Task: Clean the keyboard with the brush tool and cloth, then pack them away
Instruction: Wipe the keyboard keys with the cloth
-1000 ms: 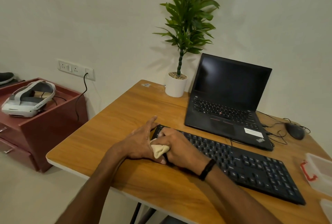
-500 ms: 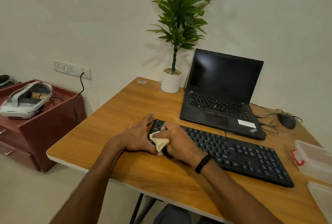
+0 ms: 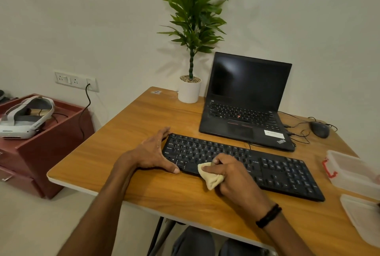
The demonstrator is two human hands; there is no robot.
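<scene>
Cloth (image 3: 210,177) has slid right since a moment ago. Our right hand (image 3: 234,175) grips it at six o'clock on the keyboard (image 3: 283,171), while our left hand (image 3: 152,153), fingers straight, braces nine o'clock. One cloth, one keyboard.

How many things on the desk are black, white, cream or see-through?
Black: 3, flat black keyboard, open black laptop, black computer mouse
White: 1, round white plant pot
Cream: 1, crumpled cream cloth
See-through: 2, clear plastic box, clear plastic lid
Total: 7

Laptop (image 3: 244,101) crowds behind keyboard (image 3: 267,169) (plastic box (image 3: 353,173) blocks rightward).
</scene>
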